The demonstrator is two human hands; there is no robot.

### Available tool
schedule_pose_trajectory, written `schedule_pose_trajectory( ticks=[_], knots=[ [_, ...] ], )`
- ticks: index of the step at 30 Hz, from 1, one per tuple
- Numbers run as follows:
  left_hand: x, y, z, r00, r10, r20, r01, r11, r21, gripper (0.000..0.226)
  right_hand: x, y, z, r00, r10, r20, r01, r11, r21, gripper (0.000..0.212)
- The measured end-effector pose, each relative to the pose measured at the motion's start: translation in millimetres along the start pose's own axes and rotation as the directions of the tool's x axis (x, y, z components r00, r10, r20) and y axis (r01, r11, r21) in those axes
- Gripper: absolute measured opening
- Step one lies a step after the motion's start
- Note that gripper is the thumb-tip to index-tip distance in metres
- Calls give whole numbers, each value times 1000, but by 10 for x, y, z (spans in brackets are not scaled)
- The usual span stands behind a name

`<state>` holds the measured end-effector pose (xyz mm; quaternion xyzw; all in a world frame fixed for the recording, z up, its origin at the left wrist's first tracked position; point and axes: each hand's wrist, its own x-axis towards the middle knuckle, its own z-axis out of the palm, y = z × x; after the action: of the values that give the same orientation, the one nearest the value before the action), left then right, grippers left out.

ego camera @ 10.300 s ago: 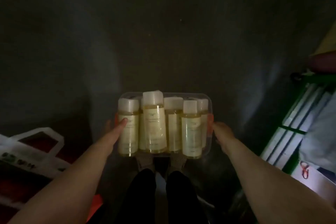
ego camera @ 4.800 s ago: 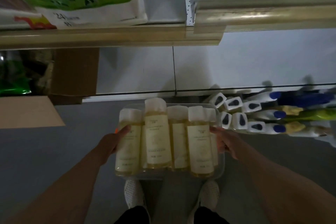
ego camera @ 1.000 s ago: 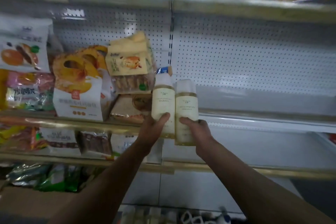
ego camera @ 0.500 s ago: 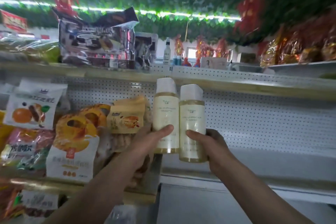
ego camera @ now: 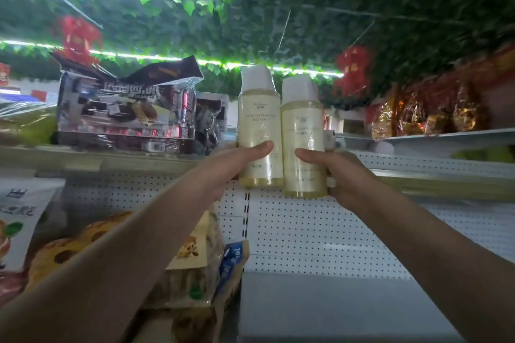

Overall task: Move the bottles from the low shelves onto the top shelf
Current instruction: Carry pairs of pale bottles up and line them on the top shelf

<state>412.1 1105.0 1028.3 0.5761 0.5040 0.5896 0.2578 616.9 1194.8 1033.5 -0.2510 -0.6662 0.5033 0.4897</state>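
I hold two pale yellow bottles with white caps upright, side by side, in front of the top shelf [ego camera: 418,164]. My left hand [ego camera: 237,159] grips the left bottle [ego camera: 259,120] around its lower half. My right hand [ego camera: 340,172] grips the right bottle [ego camera: 302,131] low down, thumb across its front. Both bottle bases hang slightly below the level of the top shelf's edge, and their caps rise well above it. The two bottles touch each other.
A wrapped pack of dark snack boxes [ego camera: 125,114] sits on the top shelf to the left of the bottles. Red and gold packets [ego camera: 434,111] lie on the shelf at the right. Snack bags [ego camera: 192,259] fill the shelf below left. A white pegboard panel [ego camera: 320,231] backs the shelf below.
Both hands have lifted the two bottles upward, from in front of the pegboard to the height of the top shelf. The camera has tilted up toward the leafy ceiling.
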Motion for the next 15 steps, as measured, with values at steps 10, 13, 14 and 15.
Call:
schedule_pose_trajectory(
  ticks=[10, 13, 14, 15],
  knots=[
    [1097, 213, -60, 1000, -29, -2, 29, 998, -56, 49, 1055, -136, -109, 999, -4, -55, 3, 999, -33, 69],
    [1329, 159, -48, 999, -37, -2, 37, 997, -72, 49, 1302, -78, -136, 997, 6, -75, -8, 999, -33, 70],
    [1399, 131, -41, 999, -44, 0, 44, 997, -70, 50, 1367, -50, -143, 997, 8, -79, -10, 1000, -29, 70],
    [1467, 95, -43, 999, -46, 0, 46, 997, -58, 51, 1431, -18, -150, 997, 9, -81, -12, 1000, -27, 72]
  ],
)
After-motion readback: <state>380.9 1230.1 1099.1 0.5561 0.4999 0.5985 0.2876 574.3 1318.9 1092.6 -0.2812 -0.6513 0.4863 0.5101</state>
